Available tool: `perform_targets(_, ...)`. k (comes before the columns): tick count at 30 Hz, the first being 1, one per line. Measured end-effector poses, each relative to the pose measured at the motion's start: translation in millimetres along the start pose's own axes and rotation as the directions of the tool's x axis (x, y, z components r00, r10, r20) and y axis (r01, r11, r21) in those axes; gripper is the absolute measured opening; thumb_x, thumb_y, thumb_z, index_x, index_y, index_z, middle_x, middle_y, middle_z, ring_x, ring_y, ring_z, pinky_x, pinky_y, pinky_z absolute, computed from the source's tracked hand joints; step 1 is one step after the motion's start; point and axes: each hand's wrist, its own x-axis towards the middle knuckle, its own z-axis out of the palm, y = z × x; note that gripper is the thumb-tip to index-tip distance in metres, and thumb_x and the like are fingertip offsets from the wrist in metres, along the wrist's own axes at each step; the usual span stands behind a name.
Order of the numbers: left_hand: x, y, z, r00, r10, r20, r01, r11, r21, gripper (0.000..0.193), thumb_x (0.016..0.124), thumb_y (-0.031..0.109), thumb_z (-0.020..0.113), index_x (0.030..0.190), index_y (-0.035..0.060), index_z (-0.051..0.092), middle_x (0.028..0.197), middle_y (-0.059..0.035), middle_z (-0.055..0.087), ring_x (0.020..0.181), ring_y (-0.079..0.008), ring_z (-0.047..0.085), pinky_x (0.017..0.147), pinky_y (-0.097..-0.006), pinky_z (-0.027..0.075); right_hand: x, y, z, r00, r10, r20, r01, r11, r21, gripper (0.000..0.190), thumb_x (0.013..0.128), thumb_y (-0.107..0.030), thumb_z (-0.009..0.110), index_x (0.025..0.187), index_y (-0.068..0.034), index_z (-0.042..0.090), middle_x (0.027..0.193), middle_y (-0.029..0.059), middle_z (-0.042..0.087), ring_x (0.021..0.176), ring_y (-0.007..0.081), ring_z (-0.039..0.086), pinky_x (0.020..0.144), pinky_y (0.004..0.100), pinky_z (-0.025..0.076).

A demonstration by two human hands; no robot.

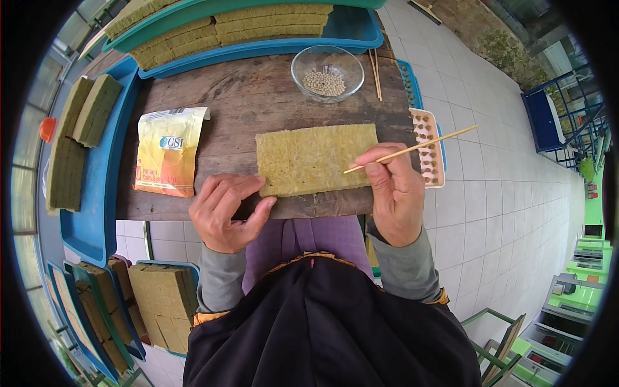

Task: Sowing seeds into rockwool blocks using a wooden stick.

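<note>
A rectangular slab of rockwool-like growing medium (309, 150) lies flat before me, with a few small holes along its near left part. My left hand (229, 208) touches the slab's near left corner, thumb and fingers around it. Between the thumb and fingers of my right hand (394, 191) is a thin wooden skewer (425, 143). Its lower tip is over the right half of the slab; whether it touches the surface I cannot tell. Beyond the slab stands a clear glass bowl (300, 82) holding many pale round seeds (324, 83).
A printed seed packet (169, 150) lies left on the wooden table (232, 101). Blue trays (104, 193) with rockwool blocks (96, 111) line the left and far sides. Two more sticks (375, 75) lie beside the bowl. A pink tray (428, 147) with small plugs is at the right edge.
</note>
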Motion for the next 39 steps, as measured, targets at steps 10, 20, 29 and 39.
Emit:
perform_targets(10,0.0,-0.4,2.1,1.0,0.004,-0.01,-0.003,0.999,0.041,0.025,0.061,0.009,0.082,0.083,0.0062,0.071,0.083,-0.0039,0.072,0.077,-0.0218,0.064,0.067,-0.0311,0.052,0.8,-4.9,5.9,0.982,-0.175,0.072,0.181,0.98,-0.081,0.007,0.084,-0.003,0.067,0.09,-0.005,0.067,0.081,0.007,0.064,0.086,0.0262,0.058,0.069,0.0319,0.05)
perform_targets(20,0.0,0.1,1.8,1.0,-0.011,0.003,0.011,0.998,0.061,0.025,0.061,0.008,0.082,0.084,0.0063,0.071,0.084,-0.0042,0.072,0.078,-0.0224,0.065,0.068,-0.0314,0.053,6.4,-3.2,6.1,0.964,-0.229,0.135,0.249,0.955,-0.163,0.007,0.081,-0.003,0.067,0.087,-0.004,0.065,0.081,0.0058,0.064,0.081,0.0247,0.055,0.067,0.0329,0.048)
perform_targets(29,0.1,0.3,0.3,1.0,-0.011,0.01,0.011,0.999,0.051,0.025,0.062,0.007,0.082,0.084,0.0057,0.071,0.085,-0.0049,0.072,0.079,-0.0231,0.066,0.069,-0.0318,0.053,9.3,-4.0,-0.9,0.986,-0.168,0.019,0.169,0.978,-0.119,0.006,0.084,-0.003,0.066,0.089,-0.005,0.066,0.086,0.0057,0.067,0.081,0.0257,0.056,0.068,0.0334,0.049)
perform_targets(39,0.1,0.9,1.1,1.0,-0.019,0.014,0.019,0.999,0.041,0.025,0.062,0.007,0.082,0.084,0.0055,0.071,0.085,-0.0057,0.072,0.079,-0.0238,0.066,0.07,-0.032,0.053,9.8,0.7,1.2,0.988,-0.149,0.039,0.153,0.976,-0.157,0.007,0.083,-0.001,0.066,0.089,-0.004,0.063,0.088,0.0033,0.069,0.081,0.0256,0.056,0.067,0.0332,0.049)
